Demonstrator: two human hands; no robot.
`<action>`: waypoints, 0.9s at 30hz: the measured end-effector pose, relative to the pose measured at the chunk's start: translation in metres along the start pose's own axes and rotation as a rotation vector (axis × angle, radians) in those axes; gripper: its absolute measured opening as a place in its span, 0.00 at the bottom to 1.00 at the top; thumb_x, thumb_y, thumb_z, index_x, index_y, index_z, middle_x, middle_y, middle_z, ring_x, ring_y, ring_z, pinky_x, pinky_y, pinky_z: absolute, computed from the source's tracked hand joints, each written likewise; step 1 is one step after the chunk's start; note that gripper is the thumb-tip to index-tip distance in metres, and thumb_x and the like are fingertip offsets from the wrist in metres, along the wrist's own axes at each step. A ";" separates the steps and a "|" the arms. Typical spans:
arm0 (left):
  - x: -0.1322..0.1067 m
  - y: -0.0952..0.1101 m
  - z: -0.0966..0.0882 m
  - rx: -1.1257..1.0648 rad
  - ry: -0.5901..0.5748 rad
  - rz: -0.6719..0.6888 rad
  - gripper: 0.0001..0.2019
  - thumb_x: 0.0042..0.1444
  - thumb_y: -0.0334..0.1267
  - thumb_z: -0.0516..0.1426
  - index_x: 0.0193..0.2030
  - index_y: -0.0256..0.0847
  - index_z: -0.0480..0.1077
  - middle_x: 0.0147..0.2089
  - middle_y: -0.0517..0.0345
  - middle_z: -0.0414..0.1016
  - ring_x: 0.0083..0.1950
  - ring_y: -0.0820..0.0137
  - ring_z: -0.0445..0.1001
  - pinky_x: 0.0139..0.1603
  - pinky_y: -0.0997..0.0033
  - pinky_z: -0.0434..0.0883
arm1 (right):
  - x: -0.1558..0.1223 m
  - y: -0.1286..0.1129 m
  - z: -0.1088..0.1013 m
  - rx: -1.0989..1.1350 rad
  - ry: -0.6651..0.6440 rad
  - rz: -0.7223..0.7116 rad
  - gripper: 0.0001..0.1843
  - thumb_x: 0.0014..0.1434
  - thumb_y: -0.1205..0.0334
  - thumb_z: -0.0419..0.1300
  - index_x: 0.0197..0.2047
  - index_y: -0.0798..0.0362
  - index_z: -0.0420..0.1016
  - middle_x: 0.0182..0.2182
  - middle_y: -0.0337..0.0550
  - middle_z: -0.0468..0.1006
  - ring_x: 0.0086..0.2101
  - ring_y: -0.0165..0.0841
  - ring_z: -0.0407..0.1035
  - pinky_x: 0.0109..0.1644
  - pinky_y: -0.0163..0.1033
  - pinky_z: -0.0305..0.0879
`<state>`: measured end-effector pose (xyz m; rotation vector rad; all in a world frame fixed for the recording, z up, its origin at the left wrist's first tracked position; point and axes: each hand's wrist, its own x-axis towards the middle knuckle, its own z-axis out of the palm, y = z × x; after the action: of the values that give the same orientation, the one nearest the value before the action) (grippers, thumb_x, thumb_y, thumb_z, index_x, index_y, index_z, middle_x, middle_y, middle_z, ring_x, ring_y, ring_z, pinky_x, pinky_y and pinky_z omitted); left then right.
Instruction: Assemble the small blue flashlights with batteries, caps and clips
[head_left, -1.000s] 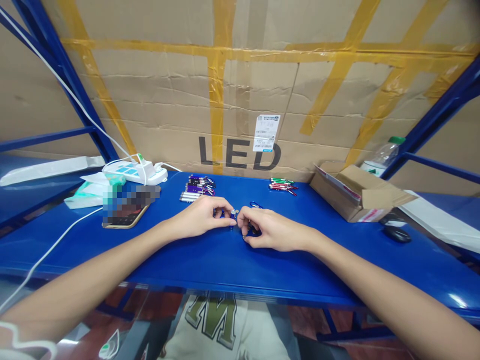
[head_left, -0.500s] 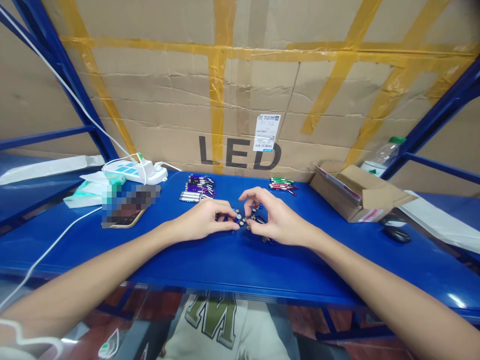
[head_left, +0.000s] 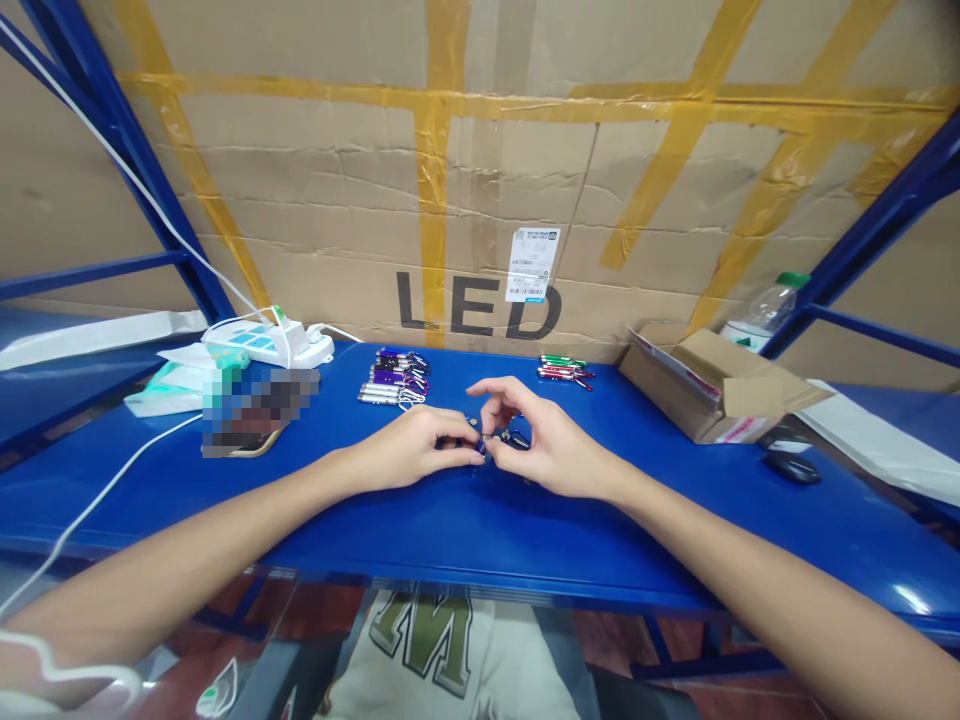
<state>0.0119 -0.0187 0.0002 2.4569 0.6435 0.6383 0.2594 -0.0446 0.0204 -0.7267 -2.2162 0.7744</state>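
Note:
My left hand [head_left: 411, 446] is closed around a small dark blue keychain flashlight [head_left: 481, 446], its end showing at the fingertips. Thumb and index finger of my right hand [head_left: 551, 442] pinch at that end; any tiny piece between them is too small to make out. Small round button cells and loose dark parts [head_left: 517, 438] lie on the blue table under and behind my right fingers, partly hidden. Beyond my left hand, purple, black and silver keychain flashlights [head_left: 390, 380] with clips lie in a row. Green and red ones [head_left: 562, 372] lie farther right.
On the left are a phone [head_left: 259, 440], a tissue pack [head_left: 169, 390] and a white power strip [head_left: 262, 343] with cables. An open cardboard box [head_left: 705, 385], a black mouse [head_left: 793, 467] and a bottle [head_left: 772, 310] stand right. A large carton [head_left: 337, 220] rises behind the table.
My hands have come together, the right fingertips now meeting the flashlight's end at my left fingertips. The button cells seen between the hands before are now mostly covered.

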 end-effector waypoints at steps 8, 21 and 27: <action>0.001 -0.001 0.002 -0.005 -0.003 0.008 0.10 0.73 0.44 0.62 0.48 0.41 0.82 0.44 0.55 0.82 0.42 0.67 0.79 0.46 0.70 0.71 | 0.001 0.004 0.003 0.043 0.006 -0.006 0.29 0.64 0.67 0.63 0.67 0.47 0.64 0.43 0.40 0.75 0.43 0.35 0.72 0.51 0.44 0.72; 0.000 -0.001 0.002 -0.001 0.034 0.000 0.08 0.69 0.42 0.66 0.48 0.40 0.83 0.40 0.58 0.81 0.36 0.71 0.76 0.41 0.72 0.68 | 0.000 0.005 0.002 0.064 0.012 0.003 0.30 0.64 0.68 0.64 0.67 0.47 0.64 0.43 0.40 0.75 0.42 0.34 0.72 0.49 0.43 0.72; 0.000 0.001 0.001 0.003 0.055 0.001 0.09 0.70 0.43 0.65 0.48 0.40 0.83 0.40 0.58 0.82 0.36 0.71 0.75 0.40 0.72 0.68 | 0.000 0.004 0.002 0.049 0.014 0.005 0.30 0.63 0.69 0.63 0.67 0.47 0.65 0.42 0.40 0.76 0.42 0.34 0.73 0.49 0.43 0.72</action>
<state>0.0134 -0.0200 -0.0001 2.4503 0.6655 0.7081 0.2591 -0.0426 0.0169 -0.7121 -2.1760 0.8211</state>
